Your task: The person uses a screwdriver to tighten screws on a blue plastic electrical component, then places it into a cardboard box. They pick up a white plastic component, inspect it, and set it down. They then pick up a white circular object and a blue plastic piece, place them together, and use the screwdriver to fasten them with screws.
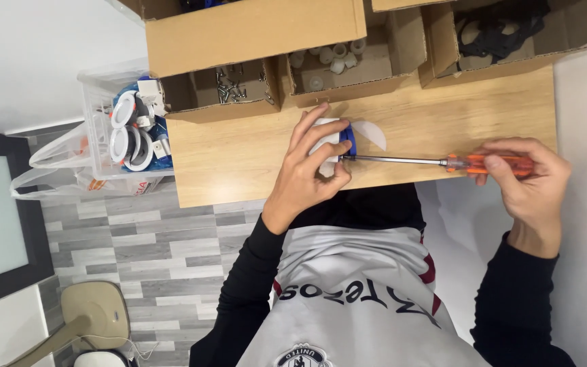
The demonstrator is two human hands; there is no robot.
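The left hand [307,173] wraps over a small white and blue fitting [338,143] at the front edge of the wooden desk [239,156], its fingers [317,129] clamped around the white body so that only the blue part and a white round flap beside it show. The right hand [524,177] holds an orange-handled screwdriver [443,162], fingers closed on the handle, and the long metal shaft runs level across the desk with its tip set against the blue side of the fitting.

At the back of the desk stand open cardboard boxes: one with loose screws [229,85], one with small white caps [327,58], one with black parts [497,30]. To the left, beside the desk, a clear plastic bin [96,115] holds a stack of round white and blue fittings much like the one in hand.

As a judgement, the work on this piece is midway: the tool is engaged at the fitting, so a screw is probably being driven, though the screw itself is hidden behind the fingers and how far it is seated cannot be told. Whether the pieces in the bin are finished or waiting cannot be told either
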